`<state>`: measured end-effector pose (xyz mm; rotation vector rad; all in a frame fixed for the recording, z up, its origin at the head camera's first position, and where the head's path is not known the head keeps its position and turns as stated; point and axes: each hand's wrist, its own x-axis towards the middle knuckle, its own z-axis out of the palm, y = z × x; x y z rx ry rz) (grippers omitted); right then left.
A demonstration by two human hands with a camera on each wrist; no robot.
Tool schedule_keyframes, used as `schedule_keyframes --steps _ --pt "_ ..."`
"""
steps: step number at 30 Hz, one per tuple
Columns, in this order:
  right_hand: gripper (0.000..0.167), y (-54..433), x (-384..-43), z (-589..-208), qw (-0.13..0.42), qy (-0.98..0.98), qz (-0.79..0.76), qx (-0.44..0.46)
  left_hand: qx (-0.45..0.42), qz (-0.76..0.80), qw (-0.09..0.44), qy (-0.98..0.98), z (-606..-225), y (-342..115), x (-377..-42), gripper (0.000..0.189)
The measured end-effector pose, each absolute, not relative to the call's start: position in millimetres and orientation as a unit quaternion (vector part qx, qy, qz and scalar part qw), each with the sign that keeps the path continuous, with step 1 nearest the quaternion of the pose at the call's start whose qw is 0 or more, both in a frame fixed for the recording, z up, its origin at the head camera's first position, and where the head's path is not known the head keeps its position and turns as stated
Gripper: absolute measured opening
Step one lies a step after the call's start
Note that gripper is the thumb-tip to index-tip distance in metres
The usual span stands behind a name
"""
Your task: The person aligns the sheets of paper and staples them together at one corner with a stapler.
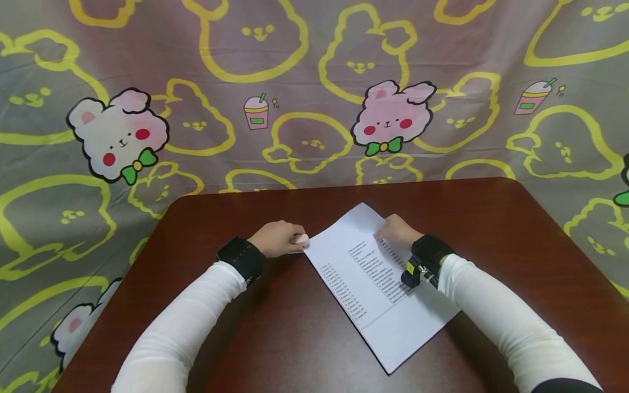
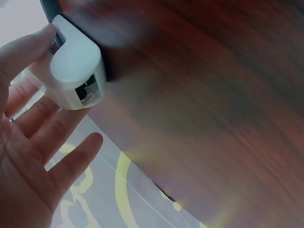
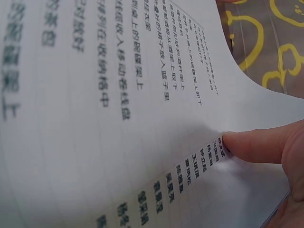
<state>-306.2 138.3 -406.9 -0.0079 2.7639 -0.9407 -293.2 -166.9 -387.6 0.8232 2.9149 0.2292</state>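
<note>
A stack of printed paper sheets (image 1: 363, 284) lies aslant on the brown table, its far edge lifted and curved. My left hand (image 1: 280, 239) pinches a small white stapler (image 2: 78, 61) between thumb and fingers, right at the sheets' left corner. In the left wrist view the little finger extends free of the stapler, and a dark opening shows in its rounded end. My right hand (image 1: 399, 232) grips the sheets at their far right edge. The right thumb (image 3: 259, 145) presses on the printed face; the other fingers are mostly hidden behind the paper.
The dark wooden table (image 1: 516, 240) has rounded far corners. Behind it hangs a cloth (image 1: 304, 65) with yellow outlines and cartoon animals. Black bands sit on both wrists over white sleeves, and a small black device (image 1: 416, 273) on the right wrist overlaps the sheets.
</note>
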Motion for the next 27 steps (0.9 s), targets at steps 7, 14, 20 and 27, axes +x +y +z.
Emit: schedule_keyframes --steps 7,14,20,27 --pt "0.051 138 -306 -408 0.112 0.936 -0.335 -0.005 0.256 0.058 0.03 0.964 -387 -173 -288 0.029" --pt "0.051 138 -306 -409 0.107 0.936 -0.336 0.001 0.249 0.034 -0.022 0.968 -389 -180 -282 0.032" --pt "0.057 138 -307 -411 0.098 0.938 -0.333 -0.006 0.246 0.026 -0.075 0.966 -394 -188 -279 0.025" --pt "0.054 138 -306 -410 0.104 0.934 -0.341 -0.003 0.157 0.05 -0.054 0.985 -392 -192 -278 0.033"
